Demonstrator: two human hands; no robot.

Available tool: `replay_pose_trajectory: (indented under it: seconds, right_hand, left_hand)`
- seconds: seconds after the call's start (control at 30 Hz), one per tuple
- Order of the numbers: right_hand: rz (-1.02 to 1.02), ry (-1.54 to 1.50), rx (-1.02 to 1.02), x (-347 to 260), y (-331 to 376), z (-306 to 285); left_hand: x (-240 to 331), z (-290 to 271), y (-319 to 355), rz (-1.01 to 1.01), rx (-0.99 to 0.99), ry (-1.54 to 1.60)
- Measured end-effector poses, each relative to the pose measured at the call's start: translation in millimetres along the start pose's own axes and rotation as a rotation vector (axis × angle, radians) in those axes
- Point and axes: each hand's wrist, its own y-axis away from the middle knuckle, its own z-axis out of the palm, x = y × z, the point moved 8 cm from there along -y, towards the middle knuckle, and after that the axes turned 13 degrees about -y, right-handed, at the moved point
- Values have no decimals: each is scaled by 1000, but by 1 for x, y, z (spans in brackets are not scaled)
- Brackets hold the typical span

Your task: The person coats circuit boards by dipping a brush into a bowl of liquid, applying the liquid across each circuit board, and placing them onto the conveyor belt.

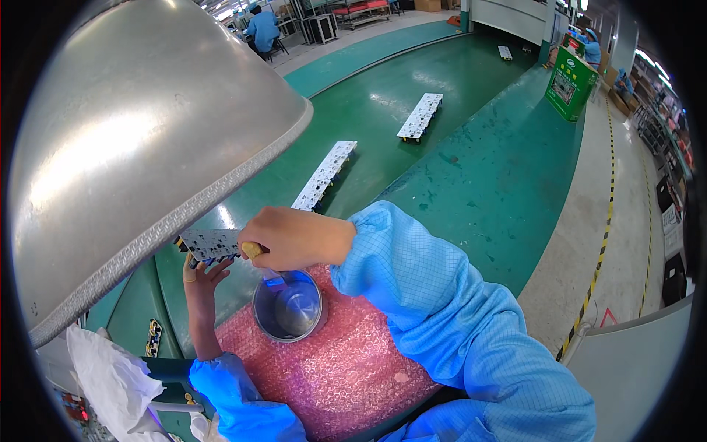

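My right hand (291,237) is closed round the wooden handle of a brush (273,281), whose head points down into the mouth of a metal cup (289,336). The cup stands upright on pink bubble wrap (346,368). My left hand (200,274) grips a circuit board panel (210,241) from below, fingers bent at its underside. The panel is pale and speckled on top, with parts hanging underneath. Its right end is hidden behind my right hand. Whether the bristles touch the cup's inside, I cannot tell.
A big metal lamp hood (162,110) fills the upper left. More board panels (326,175) lie along the green conveyor (368,125). White cloth (110,376) hangs at the lower left, near a small board (153,337). A green box (571,82) stands far right; other people (263,29) sit farther back.
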Motion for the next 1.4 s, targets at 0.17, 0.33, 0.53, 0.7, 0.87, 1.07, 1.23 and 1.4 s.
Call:
replay_pose_trajectory:
  seconds: [0.17,0.33,0.53,0.7,0.87,1.07,1.23,1.4]
  right_hand:
    - [26,40,7,1,0,-3]
    - [38,58,25,7,-2,-4]
    - [-32,100,93,4,0,-10]
    - [17,83,81,8,-1,-17]
    - [38,97,83,13,-2,-19]
    - [20,100,126,16,-2,-24]
    - [-21,69,176,13,-1,-32]
    - [-79,83,215,6,-1,-38]
  left_hand:
    - [2,5,0,-6,-6,4]
    - [1,7,-1,-2,-3,-3]
    - [1,9,-1,-29,0,62]
    - [2,12,0,-56,11,109]
    - [0,14,0,-61,7,195]
    - [-5,12,-4,-73,24,211]
    - [-6,17,-3,-92,26,230]
    - [-8,9,-5,-90,25,276]
